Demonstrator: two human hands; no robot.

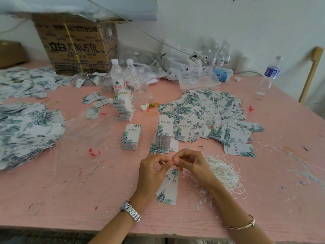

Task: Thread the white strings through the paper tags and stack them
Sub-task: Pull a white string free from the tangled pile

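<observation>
My left hand and my right hand meet fingertip to fingertip over the pink table, both pinching the top end of a leaf-printed paper tag that hangs down between them. Whether a string is in the fingers I cannot tell. A tangled heap of white strings lies just right of my right hand. Two neat tag stacks stand beyond my hands. A spread pile of loose tags covers the table further right.
Big tag heaps fill the left side. A tall bundled tag stack, two water bottles, a cardboard box and plastic bags sit at the back. Another bottle stands far right. A red scrap lies left of my hands.
</observation>
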